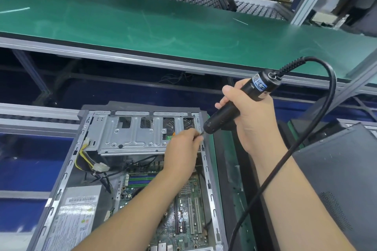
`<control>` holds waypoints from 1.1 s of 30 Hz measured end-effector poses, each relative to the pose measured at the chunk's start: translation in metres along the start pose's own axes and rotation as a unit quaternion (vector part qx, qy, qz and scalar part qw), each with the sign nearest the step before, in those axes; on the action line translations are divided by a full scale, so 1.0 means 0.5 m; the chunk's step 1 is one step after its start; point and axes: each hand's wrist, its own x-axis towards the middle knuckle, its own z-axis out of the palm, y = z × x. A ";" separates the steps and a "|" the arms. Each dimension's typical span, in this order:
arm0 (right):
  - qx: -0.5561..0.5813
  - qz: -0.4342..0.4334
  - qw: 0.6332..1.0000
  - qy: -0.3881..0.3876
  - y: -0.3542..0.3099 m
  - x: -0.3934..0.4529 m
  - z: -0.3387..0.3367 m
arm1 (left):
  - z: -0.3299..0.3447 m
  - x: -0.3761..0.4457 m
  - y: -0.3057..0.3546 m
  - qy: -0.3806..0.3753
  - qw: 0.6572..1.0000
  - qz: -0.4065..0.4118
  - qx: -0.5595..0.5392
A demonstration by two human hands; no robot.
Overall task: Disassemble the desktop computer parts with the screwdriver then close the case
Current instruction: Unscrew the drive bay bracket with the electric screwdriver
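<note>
Open computer case [67, 171] lying flat at near left of worktop, circuit board [183, 199] exposed inside. Left hand [181, 149] over case's far right corner, fingertips pinching screwdriver's tip. Right hand [255, 120] wrapped round black electric screwdriver [234, 104], tilted, cable [306, 138] looping off right. Dark side panel [342, 179] beside case at right. Green conveyor belt [163, 26] beyond.

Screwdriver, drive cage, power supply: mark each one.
Screwdriver [230, 108], head view, on its black barrel.
Drive cage [126, 138], head view, on its flat metal top.
Power supply [75, 218], head view, on its label.
</note>
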 end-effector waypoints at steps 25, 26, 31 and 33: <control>0.005 0.010 1.000 -0.004 -0.022 -0.004 0.000 | -0.021 0.020 -0.025 -0.013 0.992 0.128 0.013; -0.002 0.007 1.000 -0.013 -0.023 -0.004 -0.001 | -0.024 0.023 -0.023 -0.024 0.988 0.146 0.032; -0.005 0.012 1.000 -0.026 -0.017 -0.005 -0.005 | -0.030 0.025 -0.037 -0.062 0.978 0.189 0.056; -0.015 0.008 0.999 -0.032 -0.011 -0.004 -0.002 | -0.029 0.025 -0.036 -0.065 0.982 0.173 0.045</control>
